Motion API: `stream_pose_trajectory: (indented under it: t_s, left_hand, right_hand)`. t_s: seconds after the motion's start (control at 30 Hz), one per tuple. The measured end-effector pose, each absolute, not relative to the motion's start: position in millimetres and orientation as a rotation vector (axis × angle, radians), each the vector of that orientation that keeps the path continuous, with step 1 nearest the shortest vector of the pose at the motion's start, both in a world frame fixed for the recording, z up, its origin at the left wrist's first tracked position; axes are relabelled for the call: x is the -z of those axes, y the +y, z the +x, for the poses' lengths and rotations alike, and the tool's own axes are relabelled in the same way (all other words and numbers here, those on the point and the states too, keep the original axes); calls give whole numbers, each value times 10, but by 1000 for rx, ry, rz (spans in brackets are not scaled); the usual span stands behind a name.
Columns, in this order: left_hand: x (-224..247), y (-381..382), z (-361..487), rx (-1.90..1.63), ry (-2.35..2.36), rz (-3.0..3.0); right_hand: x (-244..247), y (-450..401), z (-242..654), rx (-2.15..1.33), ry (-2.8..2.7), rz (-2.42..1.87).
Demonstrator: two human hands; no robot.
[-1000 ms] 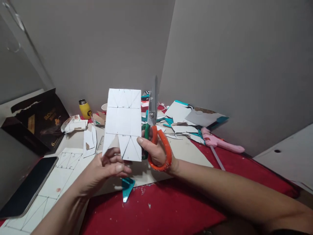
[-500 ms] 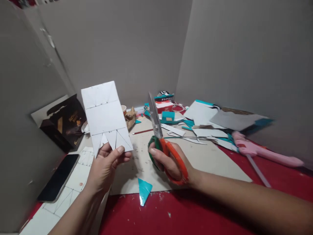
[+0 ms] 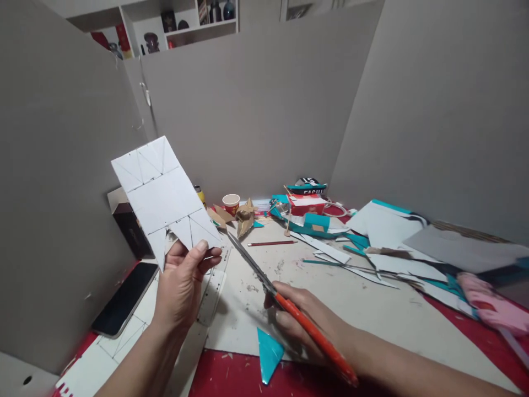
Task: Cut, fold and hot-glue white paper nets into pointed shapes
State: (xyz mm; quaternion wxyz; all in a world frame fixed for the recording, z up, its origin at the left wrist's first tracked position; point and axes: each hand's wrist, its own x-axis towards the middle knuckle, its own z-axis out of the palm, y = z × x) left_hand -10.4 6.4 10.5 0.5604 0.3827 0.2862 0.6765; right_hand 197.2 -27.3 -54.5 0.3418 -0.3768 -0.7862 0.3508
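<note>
Head view showed us the left hand (image 3: 182,289) pinching the white card (image 3: 161,198) low, at left, the right hand (image 3: 303,309) apart, wrapped around scissors (image 3: 308,329), near right, and we judged the card light, stiffish, creasable, best held by its uncut middle.

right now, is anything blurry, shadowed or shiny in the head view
In the head view, the pink glue gun near the right edge looks soft; in the head view, shadow falls across the pale board near the right hand and scissors; in the head view, the teal scrap has a slight shine.
</note>
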Motion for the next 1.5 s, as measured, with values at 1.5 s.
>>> stream_pose_trajectory:
  t_s: [1.5]
  left_hand:
    - [-19, 44, -52, -1473, 753, 1069]
  right_hand:
    - [556, -342, 1977, -1297, -1890, -945]
